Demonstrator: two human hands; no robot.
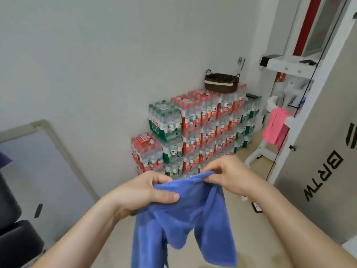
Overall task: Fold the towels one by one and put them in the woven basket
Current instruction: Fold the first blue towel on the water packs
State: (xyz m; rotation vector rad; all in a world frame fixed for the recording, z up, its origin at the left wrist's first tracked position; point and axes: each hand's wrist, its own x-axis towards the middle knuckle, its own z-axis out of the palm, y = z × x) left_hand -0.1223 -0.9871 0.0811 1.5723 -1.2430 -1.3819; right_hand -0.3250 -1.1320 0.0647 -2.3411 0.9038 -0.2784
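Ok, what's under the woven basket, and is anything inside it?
The woven basket sits on top of the stacked water bottle packs. Its near side hides the inside, so its contents cannot be seen.

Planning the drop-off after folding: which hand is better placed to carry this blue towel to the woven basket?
Probably the right hand: it pinches the blue towel on the side where the woven basket sits, atop the stacked water bottles. The left hand grips farther from it.
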